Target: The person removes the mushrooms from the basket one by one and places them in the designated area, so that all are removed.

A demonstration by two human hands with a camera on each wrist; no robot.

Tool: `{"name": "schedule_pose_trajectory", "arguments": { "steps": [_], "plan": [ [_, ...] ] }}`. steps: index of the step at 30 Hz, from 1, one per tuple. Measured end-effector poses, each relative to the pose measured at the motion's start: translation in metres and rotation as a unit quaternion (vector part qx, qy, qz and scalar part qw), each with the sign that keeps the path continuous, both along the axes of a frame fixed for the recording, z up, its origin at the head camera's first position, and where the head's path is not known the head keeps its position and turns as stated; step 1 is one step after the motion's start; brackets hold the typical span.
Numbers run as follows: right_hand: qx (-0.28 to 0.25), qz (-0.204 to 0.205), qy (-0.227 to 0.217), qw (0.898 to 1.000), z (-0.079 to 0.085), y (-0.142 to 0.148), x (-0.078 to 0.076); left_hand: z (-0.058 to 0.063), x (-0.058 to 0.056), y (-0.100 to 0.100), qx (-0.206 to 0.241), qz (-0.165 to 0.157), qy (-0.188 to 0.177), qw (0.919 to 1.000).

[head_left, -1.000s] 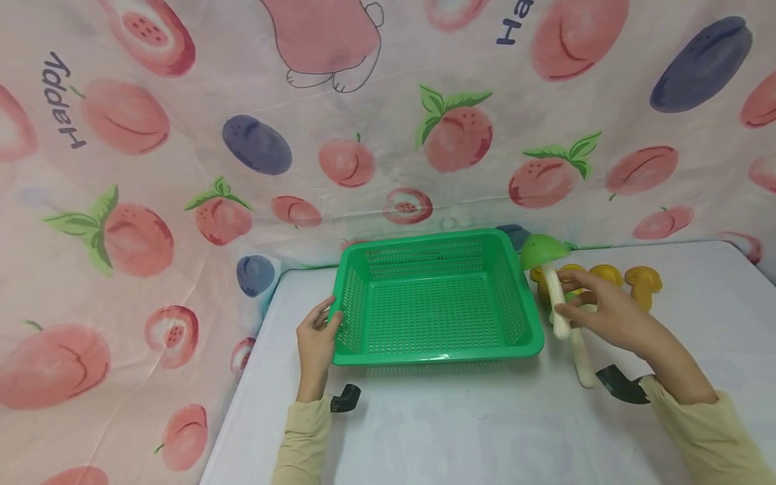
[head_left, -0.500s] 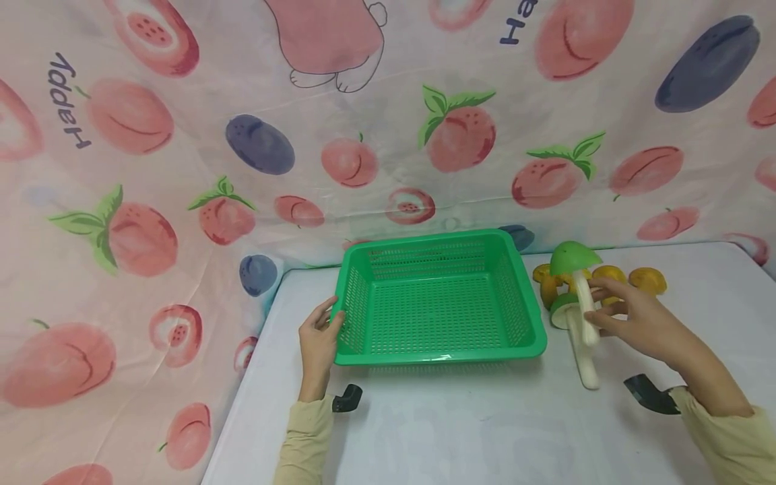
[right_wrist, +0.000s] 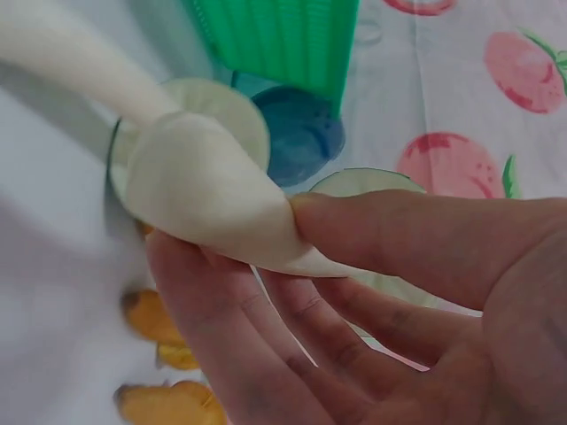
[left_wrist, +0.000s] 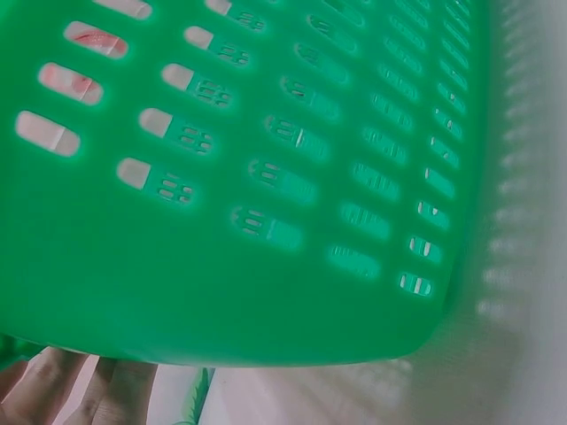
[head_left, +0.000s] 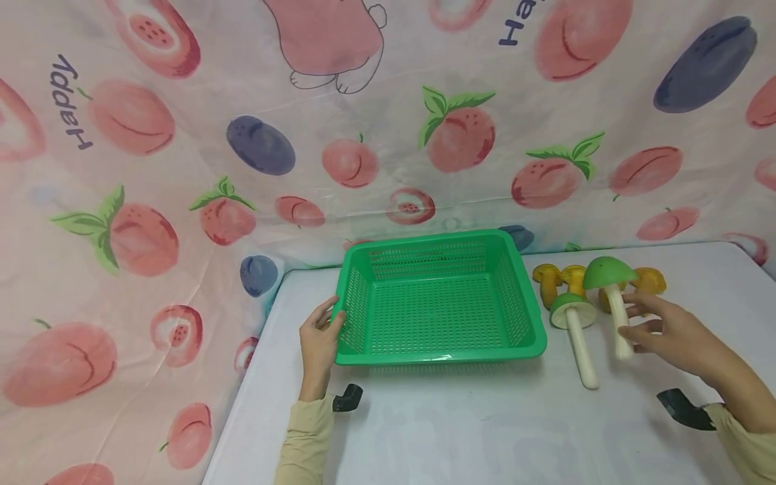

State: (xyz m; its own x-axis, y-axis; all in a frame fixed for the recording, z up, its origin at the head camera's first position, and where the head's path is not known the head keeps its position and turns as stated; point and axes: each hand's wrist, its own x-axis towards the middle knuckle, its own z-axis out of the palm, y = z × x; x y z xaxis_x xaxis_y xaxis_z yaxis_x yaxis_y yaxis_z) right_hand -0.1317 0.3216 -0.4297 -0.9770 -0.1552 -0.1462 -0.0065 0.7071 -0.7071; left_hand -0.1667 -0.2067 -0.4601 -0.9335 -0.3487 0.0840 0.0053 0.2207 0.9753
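My left hand (head_left: 318,343) grips the left rim of a green perforated plastic basket (head_left: 439,356), thumb over the edge. Up close in the left wrist view, the basket wall (left_wrist: 177,292) fills most of the frame, fingers showing below it. With thumb and fingers, my right hand (head_left: 675,333) pinches the white stem of a green-capped toy mushroom (head_left: 617,306), cap uppermost and slightly tilted. The stem (right_wrist: 199,186) lies between thumb and fingertips in the right wrist view. Left of it, a second green-capped mushroom (head_left: 572,312) lies on the table, stem toward me.
Several small yellow-brown toy mushrooms (head_left: 548,283) lie in a row behind the green-capped ones, one (head_left: 649,279) at the right end. White cloth covers the table (head_left: 473,431). A fruit-print curtain (head_left: 388,155) hangs behind and to the left.
My right hand has carried the green-capped mushroom rightward and lower, from beside the basket to the right of the other green-capped mushroom. The left hand and basket stay put.
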Motion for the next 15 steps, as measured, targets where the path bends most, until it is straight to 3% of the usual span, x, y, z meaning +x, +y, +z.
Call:
{"name": "schedule_pose_trajectory", "arguments": {
  "steps": [15],
  "plan": [
    [0.019, -0.011, -0.056, 0.998, -0.020, 0.018, 0.007, 0.001, 0.002, 0.000, -0.007, 0.001, -0.001, 1.0000]
  ]
}}
